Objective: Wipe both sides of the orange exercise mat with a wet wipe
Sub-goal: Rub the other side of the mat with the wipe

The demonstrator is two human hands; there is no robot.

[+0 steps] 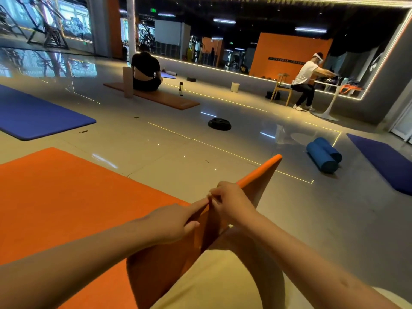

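Head view, mat edge between fingers, left hand, right hand

View, one only: head-worn, wide-angle. We look forward and down, from just above the lap. Nearest, at 6 o'clock: left hand and right hand, gripping the raised edge of the orange mat. Floor recedes toward 12 o'clock. Mirror wall at 1 o'clock, far.

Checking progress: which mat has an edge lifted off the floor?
The near orange mat: left hand and right hand hold its edge up; the others lie flat or rolled.
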